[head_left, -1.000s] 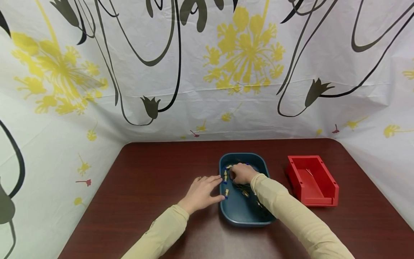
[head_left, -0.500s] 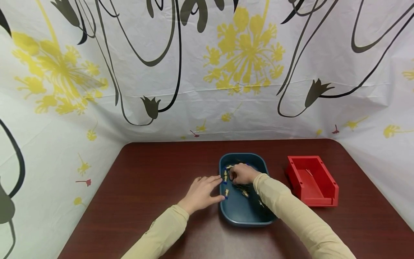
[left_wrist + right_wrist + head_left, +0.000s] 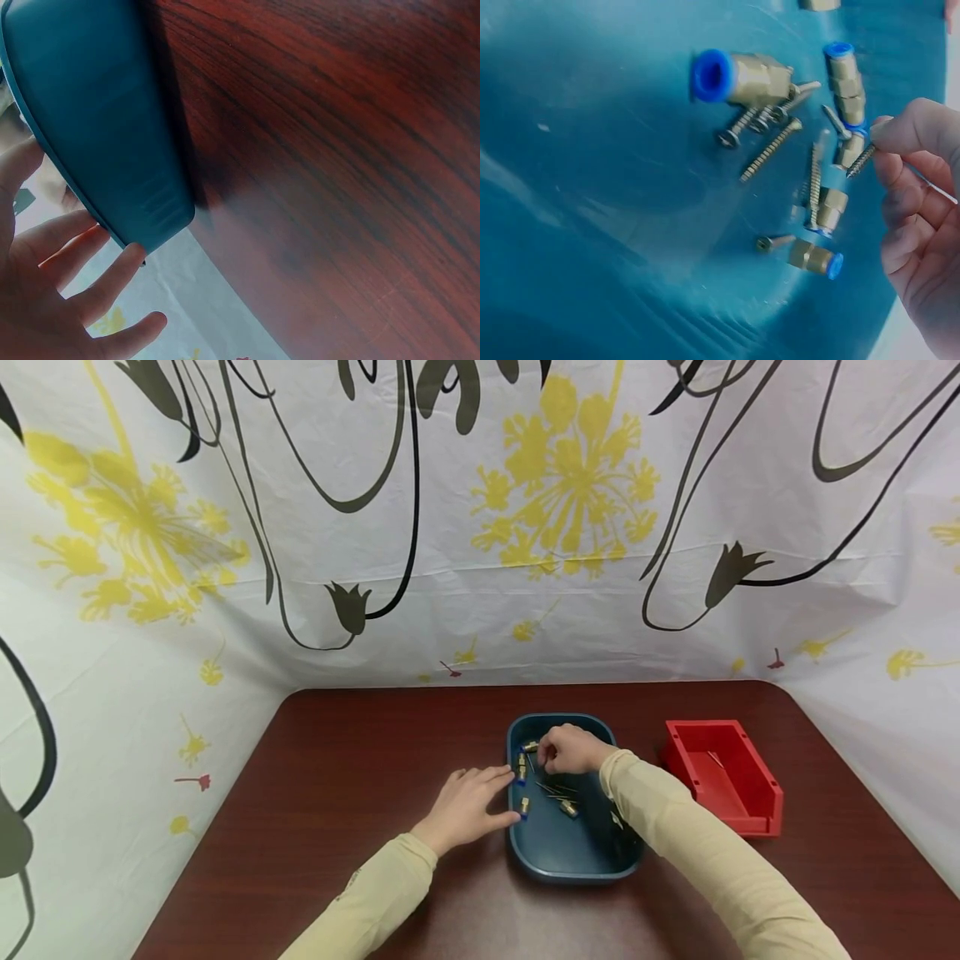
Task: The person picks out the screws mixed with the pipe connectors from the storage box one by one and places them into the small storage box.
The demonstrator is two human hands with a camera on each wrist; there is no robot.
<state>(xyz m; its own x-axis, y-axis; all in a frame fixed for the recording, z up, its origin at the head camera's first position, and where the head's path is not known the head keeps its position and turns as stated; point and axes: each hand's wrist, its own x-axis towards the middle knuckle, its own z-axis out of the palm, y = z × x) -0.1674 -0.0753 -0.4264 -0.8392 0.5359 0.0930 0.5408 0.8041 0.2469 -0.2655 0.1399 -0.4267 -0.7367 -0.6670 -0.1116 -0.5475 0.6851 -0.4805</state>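
My right hand (image 3: 572, 749) is over the far part of a blue tray (image 3: 577, 870). In the right wrist view its thumb and forefinger pinch a screw (image 3: 861, 160), pointed end outward. Below it in the tray lie several loose screws (image 3: 770, 150) and brass push-in fittings with blue rings, among them a larger fitting (image 3: 754, 79) and a small fitting (image 3: 815, 259). My left hand (image 3: 467, 810) has its fingers spread and fairly straight, the fingertips at the tray's left rim. The left wrist view shows those fingers (image 3: 112, 285) along the rim, with the tray's outer wall beside them.
To the right of the tray stands a red bin (image 3: 727, 806) with a thin, light-coloured item (image 3: 716, 760) inside. Both containers rest on a dark wooden table (image 3: 360, 760). A white patterned cloth (image 3: 420, 543) hangs behind and at the sides.
My right hand has risen slightly and shifted right from among the tray's contents, with a screw between its fingertips. More screws show where it was. The left hand stays at the rim.
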